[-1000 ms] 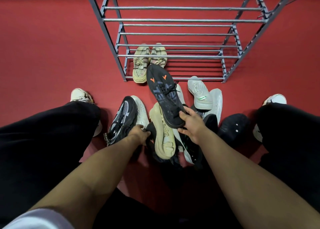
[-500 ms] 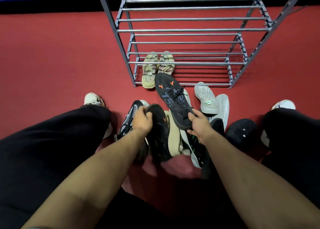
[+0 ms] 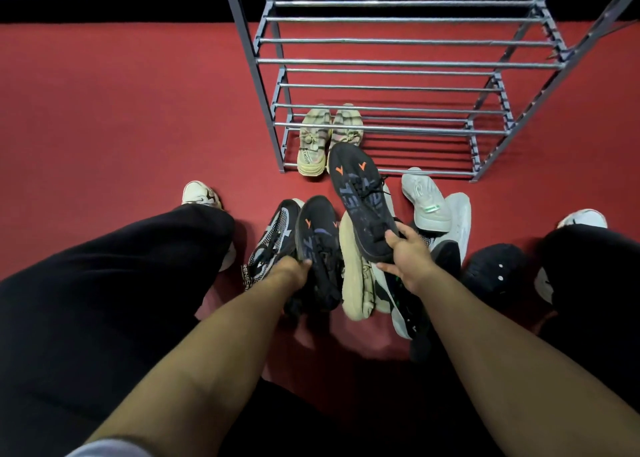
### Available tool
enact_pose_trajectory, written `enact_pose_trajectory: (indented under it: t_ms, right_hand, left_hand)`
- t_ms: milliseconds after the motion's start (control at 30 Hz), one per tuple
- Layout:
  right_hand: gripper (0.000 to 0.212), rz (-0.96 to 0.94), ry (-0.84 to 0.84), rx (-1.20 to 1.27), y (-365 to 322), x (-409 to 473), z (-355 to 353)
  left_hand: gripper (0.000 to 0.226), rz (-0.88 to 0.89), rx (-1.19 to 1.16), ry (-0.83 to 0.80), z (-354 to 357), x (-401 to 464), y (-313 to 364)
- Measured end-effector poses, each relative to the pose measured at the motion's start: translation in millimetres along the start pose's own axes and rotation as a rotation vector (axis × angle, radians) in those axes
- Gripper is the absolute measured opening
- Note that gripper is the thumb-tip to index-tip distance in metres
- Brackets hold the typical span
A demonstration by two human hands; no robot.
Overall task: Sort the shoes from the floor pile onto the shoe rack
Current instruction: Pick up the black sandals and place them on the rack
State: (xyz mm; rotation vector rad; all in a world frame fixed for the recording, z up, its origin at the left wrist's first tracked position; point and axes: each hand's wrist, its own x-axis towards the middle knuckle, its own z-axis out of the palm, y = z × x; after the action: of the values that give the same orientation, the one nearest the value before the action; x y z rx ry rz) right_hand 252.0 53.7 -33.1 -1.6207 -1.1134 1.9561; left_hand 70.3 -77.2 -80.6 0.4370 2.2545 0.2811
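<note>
Shoes lie in a pile on the red floor [image 3: 121, 110], just in front of the grey shoe rack [image 3: 398, 61]. A beige pair [image 3: 329, 138] sits on the rack's lowest bars, at its left end. The right hand [image 3: 407, 254] grasps the heel of a black shoe with orange marks [image 3: 363, 200], lifted toe-first toward the rack. The left hand [image 3: 291, 266] clutches the matching black shoe [image 3: 318, 245], which is among the pile, beside a black-and-white mesh shoe [image 3: 273, 235]. Pale grey shoes [image 3: 436, 207] lie to the right.
</note>
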Motion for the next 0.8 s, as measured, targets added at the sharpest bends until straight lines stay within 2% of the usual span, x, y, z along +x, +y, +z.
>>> enact_pose_trajectory:
  t_ms: [100, 200, 300, 400, 500, 567, 633, 700, 800]
  right_hand:
    - [0.029, -0.012, -0.009, -0.027, 2, 1, 3]
    - [0.031, -0.002, -0.015, -0.018, 3, 3, 5]
    - [0.032, 0.023, -0.016, 0.012, 1, 5, 5]
    - [0.031, 0.055, -0.038, 0.044, 0, 7, 2]
    - [0.025, 0.109, -0.082, 0.163, -6, 3, 6]
    - [0.021, 0.152, -0.099, 0.296, -15, -1, 11]
    - [0.03, 0.166, -0.101, 0.397, -25, -5, 16]
    - [0.037, 0.137, -0.058, 0.418, -40, -7, 18]
    - [0.031, 0.085, 0.047, 0.4, -63, -7, 11]
  left_hand:
    - [0.06, -0.022, -0.068, -0.13, 11, -4, -5]
    - [0.068, -0.043, -0.041, -0.115, 12, -5, -4]
    - [0.055, -0.003, -0.127, -0.061, 1, -6, 7]
    - [0.041, -0.031, -0.446, -0.018, -28, -12, 26]
    - [0.02, -0.045, -0.748, -0.153, -65, -20, 40]
    - [0.016, 0.001, -0.798, -0.245, -85, -28, 46]
    - [0.016, 0.033, -0.806, -0.273, -95, -36, 54]
    - [0.019, 0.041, -0.78, -0.299, -93, -43, 65]
    - [0.027, 0.021, -0.786, -0.26, -81, -46, 79]
